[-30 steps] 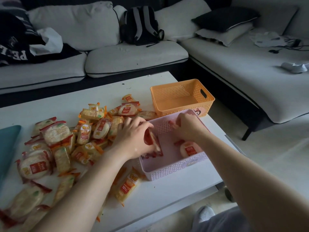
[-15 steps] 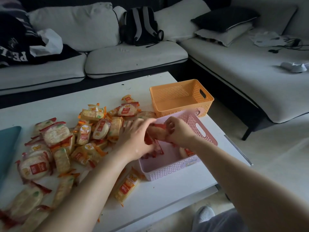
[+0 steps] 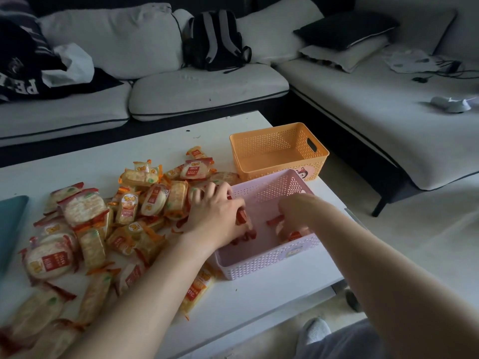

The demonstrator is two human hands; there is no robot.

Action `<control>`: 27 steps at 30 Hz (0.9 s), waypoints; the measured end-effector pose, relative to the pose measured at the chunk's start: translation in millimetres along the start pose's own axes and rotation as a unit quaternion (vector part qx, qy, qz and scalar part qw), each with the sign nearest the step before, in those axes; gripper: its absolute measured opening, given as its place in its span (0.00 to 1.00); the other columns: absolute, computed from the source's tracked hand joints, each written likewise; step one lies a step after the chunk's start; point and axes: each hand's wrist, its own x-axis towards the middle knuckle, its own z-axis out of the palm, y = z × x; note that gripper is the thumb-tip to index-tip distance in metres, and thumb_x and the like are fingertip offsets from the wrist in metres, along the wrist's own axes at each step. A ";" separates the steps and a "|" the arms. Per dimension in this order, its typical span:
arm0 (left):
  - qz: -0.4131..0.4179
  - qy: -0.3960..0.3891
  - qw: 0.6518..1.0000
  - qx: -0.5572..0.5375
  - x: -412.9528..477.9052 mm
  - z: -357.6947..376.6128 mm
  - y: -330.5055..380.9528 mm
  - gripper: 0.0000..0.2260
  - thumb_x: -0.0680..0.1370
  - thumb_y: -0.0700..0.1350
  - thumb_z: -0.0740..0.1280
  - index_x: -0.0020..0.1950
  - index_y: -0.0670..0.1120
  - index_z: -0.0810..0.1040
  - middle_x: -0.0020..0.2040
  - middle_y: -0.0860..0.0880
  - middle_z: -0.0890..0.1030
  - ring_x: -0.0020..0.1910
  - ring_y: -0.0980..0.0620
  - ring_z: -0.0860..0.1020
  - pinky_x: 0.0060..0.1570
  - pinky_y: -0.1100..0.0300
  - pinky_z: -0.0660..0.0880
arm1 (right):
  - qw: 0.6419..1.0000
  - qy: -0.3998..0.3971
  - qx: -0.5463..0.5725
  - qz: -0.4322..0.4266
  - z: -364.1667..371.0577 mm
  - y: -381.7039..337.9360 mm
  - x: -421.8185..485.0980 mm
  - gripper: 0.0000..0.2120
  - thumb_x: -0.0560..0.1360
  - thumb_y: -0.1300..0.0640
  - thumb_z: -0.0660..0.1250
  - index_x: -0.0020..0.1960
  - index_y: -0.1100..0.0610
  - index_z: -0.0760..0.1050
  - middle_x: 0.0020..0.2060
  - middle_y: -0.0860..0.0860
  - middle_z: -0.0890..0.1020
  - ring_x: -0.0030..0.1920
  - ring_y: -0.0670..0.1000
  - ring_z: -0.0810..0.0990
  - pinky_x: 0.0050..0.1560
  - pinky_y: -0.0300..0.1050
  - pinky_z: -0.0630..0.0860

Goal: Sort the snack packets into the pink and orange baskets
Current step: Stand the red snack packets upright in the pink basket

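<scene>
A pile of snack packets (image 3: 103, 224), some with red edges and some with orange, covers the left half of the white table. The pink basket (image 3: 259, 268) stands at the table's right front, and the orange basket (image 3: 320, 161) sits empty just behind it. My left hand (image 3: 217, 216) lies over the pink basket's left rim, fingers curled on a red-edged packet (image 3: 243, 220) that stands inside. My right hand (image 3: 293, 208) is down inside the pink basket, fingers closed on another red-edged packet (image 3: 293, 233) near its right wall.
The white table (image 3: 246, 301) ends close in front of the pink basket. A teal object (image 3: 10, 224) lies at the table's left edge. A grey sofa with a backpack (image 3: 215, 40) runs behind and to the right. My socked foot (image 3: 315, 330) shows below.
Half a second ago both hands met on one packet above the pink basket. My right hand has since dropped to the basket's right side with a packet, and my left hand stays at the left rim.
</scene>
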 end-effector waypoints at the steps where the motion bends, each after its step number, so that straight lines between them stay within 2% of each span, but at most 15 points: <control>1: -0.002 0.011 1.000 0.002 1.0 1.0 1.3 0.21 0.73 0.70 0.64 0.59 0.62 0.79 0.63 0.53 0.70 0.63 0.46 0.67 0.61 0.46 0.64 | 1.000 -0.010 -0.009 0.015 3.8 -4.5 0.5 0.24 0.64 0.38 0.79 0.54 0.51 0.82 0.48 0.47 0.83 0.54 0.54 0.82 0.56 0.50 0.81; 3: -0.010 0.025 1.000 -0.003 1.3 3.5 1.8 0.19 0.74 0.68 0.64 0.59 0.61 0.80 0.63 0.53 0.71 0.62 0.46 0.67 0.61 0.47 0.65 | 0.999 -0.002 -0.021 0.045 11.3 -12.9 2.4 0.30 0.66 0.36 0.76 0.62 0.52 0.80 0.57 0.49 0.82 0.59 0.55 0.81 0.58 0.49 0.80; 5: -0.018 0.032 0.999 -0.012 0.8 6.1 1.0 0.18 0.74 0.67 0.64 0.59 0.60 0.79 0.62 0.54 0.71 0.61 0.46 0.67 0.61 0.48 0.65 | 0.998 0.030 -0.032 0.055 17.4 -18.4 5.9 0.32 0.71 0.39 0.73 0.69 0.56 0.75 0.64 0.53 0.79 0.63 0.56 0.79 0.58 0.50 0.79; 8: -0.027 0.026 0.999 -0.035 -0.2 9.0 -1.6 0.19 0.74 0.68 0.65 0.59 0.61 0.78 0.61 0.54 0.70 0.61 0.46 0.67 0.61 0.48 0.65 | 0.997 0.040 -0.022 0.062 22.0 -20.3 3.4 0.33 0.74 0.43 0.71 0.72 0.60 0.70 0.67 0.57 0.76 0.66 0.57 0.77 0.59 0.50 0.78; 10: -0.028 0.020 0.998 -0.047 -0.6 9.3 -3.0 0.20 0.74 0.69 0.65 0.60 0.61 0.78 0.62 0.55 0.69 0.61 0.46 0.67 0.62 0.47 0.65 | 0.998 0.031 -0.010 0.045 19.9 -17.5 -0.3 0.29 0.75 0.48 0.71 0.71 0.60 0.71 0.65 0.57 0.77 0.65 0.57 0.77 0.57 0.48 0.79; 12: -0.025 0.016 0.998 -0.056 -0.5 8.9 -4.5 0.20 0.74 0.68 0.66 0.62 0.61 0.77 0.63 0.54 0.69 0.62 0.47 0.66 0.63 0.46 0.65 | 0.997 0.044 0.062 0.022 13.6 -10.6 -2.0 0.21 0.72 0.54 0.71 0.64 0.54 0.77 0.56 0.55 0.81 0.54 0.53 0.81 0.45 0.43 0.80; 14: -0.023 0.011 0.998 -0.063 -0.6 9.4 -5.8 0.22 0.74 0.66 0.67 0.66 0.61 0.74 0.65 0.54 0.68 0.64 0.47 0.65 0.65 0.46 0.65 | 0.979 0.077 0.191 -0.004 7.7 -4.1 -0.4 0.23 0.70 0.54 0.74 0.63 0.54 0.75 0.49 0.53 0.82 0.44 0.50 0.80 0.36 0.42 0.78; 16: -0.027 0.012 0.997 -0.069 -1.4 10.2 -7.3 0.29 0.74 0.66 0.68 0.72 0.58 0.69 0.68 0.54 0.68 0.67 0.47 0.65 0.66 0.47 0.65 | 0.940 0.106 0.322 -0.033 4.9 -3.0 4.6 0.33 0.68 0.54 0.78 0.69 0.56 0.70 0.55 0.52 0.81 0.50 0.51 0.80 0.42 0.42 0.78; 18: -0.037 0.015 0.995 -0.088 -2.5 9.8 -8.2 0.35 0.72 0.68 0.69 0.75 0.57 0.64 0.70 0.53 0.68 0.68 0.47 0.65 0.66 0.47 0.64 | 0.909 0.130 0.388 -0.084 5.4 -9.3 6.7 0.34 0.67 0.59 0.79 0.70 0.55 0.71 0.59 0.50 0.80 0.57 0.51 0.80 0.54 0.47 0.81; 20: -0.045 0.015 0.993 -0.112 -2.6 8.6 -8.7 0.36 0.71 0.68 0.70 0.75 0.56 0.64 0.70 0.53 0.69 0.69 0.47 0.66 0.67 0.47 0.63 | 0.906 0.140 0.380 -0.122 9.6 -14.9 11.0 0.30 0.68 0.62 0.78 0.68 0.55 0.74 0.56 0.47 0.81 0.58 0.50 0.80 0.60 0.48 0.79; 21: -0.047 0.012 0.992 -0.118 -2.7 8.4 -9.1 0.35 0.71 0.66 0.71 0.74 0.56 0.64 0.70 0.53 0.70 0.69 0.47 0.66 0.67 0.47 0.63 | 0.914 0.132 0.361 -0.129 10.1 -17.8 11.4 0.29 0.69 0.62 0.77 0.68 0.55 0.74 0.54 0.47 0.80 0.56 0.51 0.80 0.58 0.47 0.78; 23: -0.043 0.013 0.992 -0.116 -2.2 9.1 -9.4 0.32 0.72 0.63 0.71 0.73 0.58 0.66 0.69 0.54 0.71 0.69 0.48 0.67 0.67 0.47 0.63 | 0.933 0.101 0.325 -0.114 10.6 -22.4 10.4 0.33 0.71 0.57 0.76 0.73 0.55 0.69 0.56 0.49 0.80 0.55 0.53 0.79 0.53 0.46 0.77; 25: -0.038 0.017 0.993 -0.115 -1.8 9.9 -9.3 0.30 0.72 0.60 0.72 0.71 0.58 0.67 0.69 0.54 0.73 0.68 0.48 0.68 0.65 0.47 0.63 | 0.960 0.094 0.249 -0.090 10.8 -27.3 7.1 0.32 0.72 0.49 0.74 0.72 0.56 0.69 0.60 0.54 0.80 0.58 0.57 0.80 0.55 0.49 0.77; 26: -0.037 0.020 0.992 -0.119 -1.3 9.8 -9.2 0.29 0.72 0.59 0.72 0.71 0.58 0.67 0.68 0.54 0.73 0.68 0.48 0.69 0.65 0.48 0.63 | 0.967 0.099 0.218 -0.083 9.7 -30.0 3.9 0.26 0.74 0.46 0.71 0.67 0.57 0.74 0.58 0.56 0.82 0.57 0.58 0.81 0.55 0.49 0.78; 27: -0.035 0.023 0.991 -0.128 -1.0 9.4 -9.5 0.30 0.72 0.59 0.73 0.71 0.57 0.68 0.68 0.54 0.73 0.68 0.48 0.69 0.65 0.48 0.63 | 0.968 0.111 0.211 -0.083 9.7 -30.8 3.0 0.19 0.75 0.45 0.69 0.58 0.58 0.80 0.52 0.57 0.84 0.53 0.59 0.82 0.51 0.48 0.78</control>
